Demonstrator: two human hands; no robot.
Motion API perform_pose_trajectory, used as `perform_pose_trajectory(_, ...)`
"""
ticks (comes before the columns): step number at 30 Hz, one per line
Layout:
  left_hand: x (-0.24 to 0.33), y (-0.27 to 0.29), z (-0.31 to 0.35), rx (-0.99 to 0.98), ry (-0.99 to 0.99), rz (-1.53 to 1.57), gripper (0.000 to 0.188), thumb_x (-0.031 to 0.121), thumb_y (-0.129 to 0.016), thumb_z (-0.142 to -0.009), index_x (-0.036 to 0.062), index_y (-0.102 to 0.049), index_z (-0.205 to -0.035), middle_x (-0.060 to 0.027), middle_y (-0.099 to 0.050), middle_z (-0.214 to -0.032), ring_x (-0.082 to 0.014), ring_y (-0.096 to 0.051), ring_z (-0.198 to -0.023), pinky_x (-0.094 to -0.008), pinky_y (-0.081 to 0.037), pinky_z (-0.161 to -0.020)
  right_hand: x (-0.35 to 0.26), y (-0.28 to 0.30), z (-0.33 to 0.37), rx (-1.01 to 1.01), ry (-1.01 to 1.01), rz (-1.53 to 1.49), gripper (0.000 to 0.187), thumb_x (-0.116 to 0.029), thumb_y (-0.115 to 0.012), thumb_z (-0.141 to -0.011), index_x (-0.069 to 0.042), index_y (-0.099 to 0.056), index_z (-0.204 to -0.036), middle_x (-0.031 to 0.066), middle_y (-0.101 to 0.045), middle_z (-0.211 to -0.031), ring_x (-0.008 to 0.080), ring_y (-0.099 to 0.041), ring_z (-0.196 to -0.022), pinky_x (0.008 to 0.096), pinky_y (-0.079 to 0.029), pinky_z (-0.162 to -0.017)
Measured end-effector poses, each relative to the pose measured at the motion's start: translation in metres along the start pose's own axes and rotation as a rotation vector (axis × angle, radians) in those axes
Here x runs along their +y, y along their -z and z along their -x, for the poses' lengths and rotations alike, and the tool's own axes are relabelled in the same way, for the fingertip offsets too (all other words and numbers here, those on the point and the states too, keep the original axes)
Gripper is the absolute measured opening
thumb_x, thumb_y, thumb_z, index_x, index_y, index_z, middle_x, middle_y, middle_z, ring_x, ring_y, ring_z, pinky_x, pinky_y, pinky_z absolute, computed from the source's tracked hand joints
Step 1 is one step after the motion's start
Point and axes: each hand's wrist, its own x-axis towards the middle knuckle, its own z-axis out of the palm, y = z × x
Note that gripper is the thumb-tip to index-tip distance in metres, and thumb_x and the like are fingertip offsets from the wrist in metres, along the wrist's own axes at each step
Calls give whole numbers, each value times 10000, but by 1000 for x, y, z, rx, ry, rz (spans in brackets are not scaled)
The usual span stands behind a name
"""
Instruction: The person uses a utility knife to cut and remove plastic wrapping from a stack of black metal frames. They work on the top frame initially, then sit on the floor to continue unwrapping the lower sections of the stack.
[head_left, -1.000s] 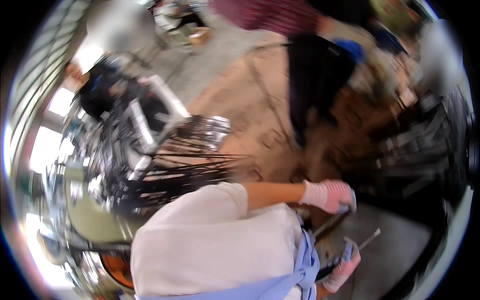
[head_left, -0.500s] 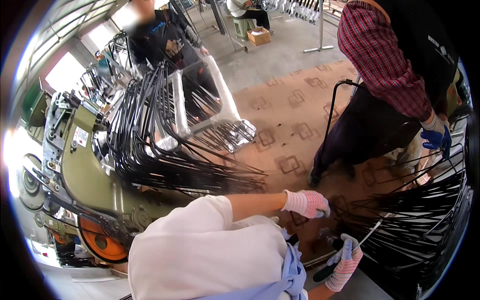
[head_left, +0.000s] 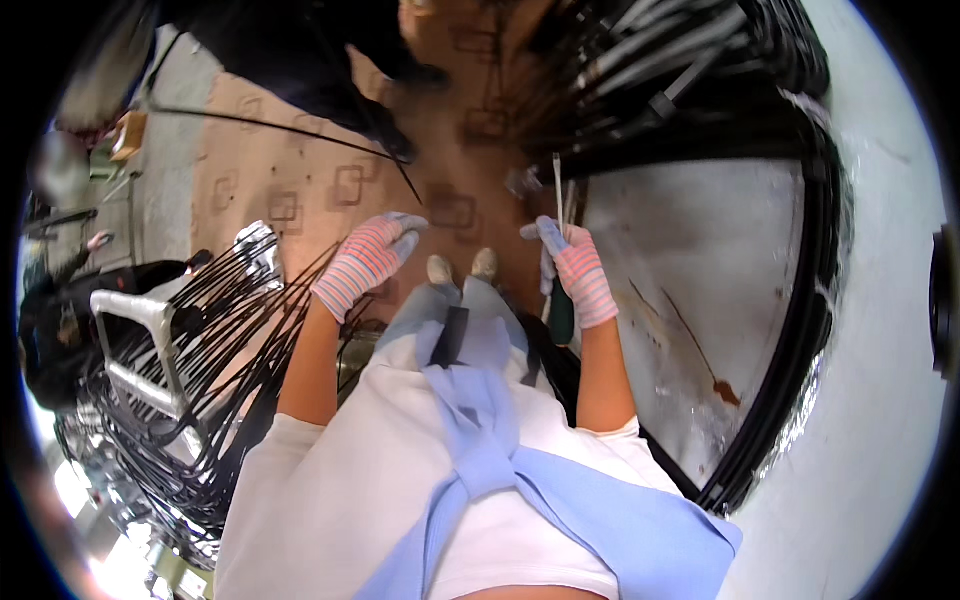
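Note:
My right hand (head_left: 578, 270), in a striped pink and grey work glove, is closed around a screwdriver. Its pale metal shaft (head_left: 558, 180) points away from me past the fingers, and the dark green handle (head_left: 562, 318) shows below the palm. My left hand (head_left: 370, 258), in a matching glove, hangs in front of me on the left with loosely curved fingers and nothing visible in it. Just beyond its fingertips ends a thin black rod (head_left: 290, 128), apart from the glove as far as I can tell.
Black bent rods (head_left: 250, 300) lie bundled at the left beside a wrapped white frame (head_left: 140, 305). More black rods (head_left: 680, 70) are heaped at the far right, beside a black-edged grey surface (head_left: 690, 240). Another person's dark-trousered leg (head_left: 370, 110) stands ahead on the patterned floor covering (head_left: 350, 185).
My view has swung right and downward, so the rod bundle and frame now lie farther left. The screwdriver stays in my right hand. Both hands now appear in front of my body.

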Motion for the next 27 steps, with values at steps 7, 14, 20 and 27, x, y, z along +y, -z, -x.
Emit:
perform_pose_trajectory(7, 31, -40, -37, -152, -218, -157, 251, 129, -527, -812, 67, -579, -1050, -137, -593, -983, -309, -563, -883, -346, -459, -793, 38, 30, 19, 120, -67, -264, 409, -379, -517, -870, 20, -586, -931, 9, -401, -458, 123, -380, -323, 266, -348, -328)
perform_pose_trajectory(14, 43, -36, -26, -351, -186, -267, 294, 208, -525, -805, 47, -573, -1046, -149, -587, -1001, -330, -549, -927, -380, -452, -821, 63, 21, 20, 137, -79, -306, 337, -338, -559, -843, -27, -551, -973, 57, -472, -491, 178, -463, -370, 301, -378, -344)
perform_pose_trajectory(20, -24, -12, 20, -303, -96, -268, 290, 214, -502, -817, 42, -572, -1041, -165, -588, -1006, -341, -543, -942, -383, -452, -821, 71, -29, 18, 173, -235, -488, 332, -364, -559, -831, -96, -538, -1025, 51, -514, -566, 190, -495, -419, 314, -400, -376)
perform_pose_trajectory(27, -108, -19, 63, -258, 64, -190, 291, 225, -478, -827, 54, -574, -1042, -170, -587, -1025, -332, -534, -977, -382, -434, -836, 119, -76, 5, 273, -472, -750, 347, -433, -527, -836, -130, -499, -1002, 76, -523, -609, 237, -511, -481, 349, -423, -435)
